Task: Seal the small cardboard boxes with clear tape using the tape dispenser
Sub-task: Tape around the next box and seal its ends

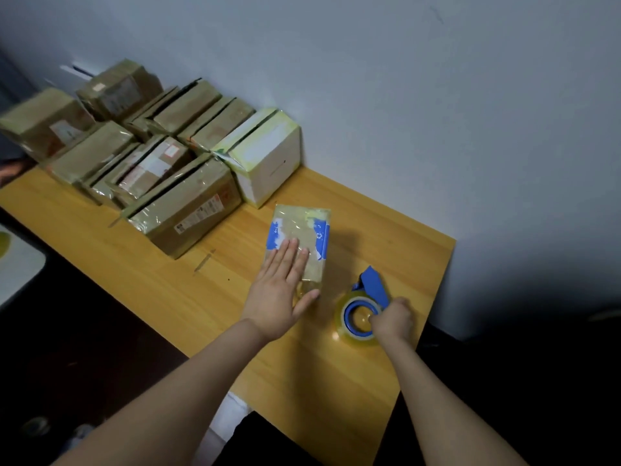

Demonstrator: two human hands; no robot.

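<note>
A small cardboard box with blue print and glossy clear tape over its top lies on the wooden table, right of centre. My left hand lies flat on its near half, fingers straight, thumb along the near right corner. Just right of the box sits the blue tape dispenser with its roll of clear tape, resting on the table. My right hand grips the dispenser's handle, fingers curled round it.
Several taped brown cardboard boxes are packed together at the back left of the table, with a white box beside them against the grey wall. The table's right edge lies close beyond the dispenser. The floor around is dark.
</note>
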